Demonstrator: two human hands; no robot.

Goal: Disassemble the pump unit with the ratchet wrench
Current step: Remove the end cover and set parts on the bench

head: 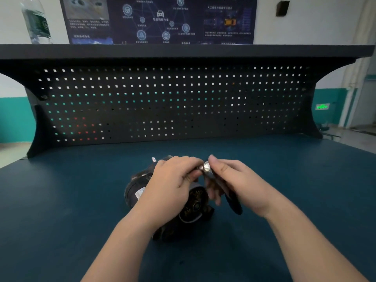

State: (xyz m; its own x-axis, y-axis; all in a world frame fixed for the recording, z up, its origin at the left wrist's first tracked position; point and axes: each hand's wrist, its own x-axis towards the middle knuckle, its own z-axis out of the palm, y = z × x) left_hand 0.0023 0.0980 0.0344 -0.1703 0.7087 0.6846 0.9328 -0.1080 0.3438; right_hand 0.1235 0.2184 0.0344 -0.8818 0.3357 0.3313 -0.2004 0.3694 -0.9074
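A black pump unit [140, 192] lies on its side on the blue bench top, its round pulley face [194, 204] turned toward me. My right hand [236, 180] grips the ratchet wrench [234, 202] above the pump, thumb next to the shiny round head [207, 167], the dark handle slanting down to the right. My left hand [173, 176] covers the top of the pump and pinches the metal piece at the ratchet head from the left. A small silver stub [154, 159] pokes up behind the pump.
A dark pegboard back panel [173, 102] with a shelf [183, 50] closes the far side of the blue bench [71, 200]. A plastic bottle [36, 21] stands on the shelf at the left. The bench's right edge drops to the floor.
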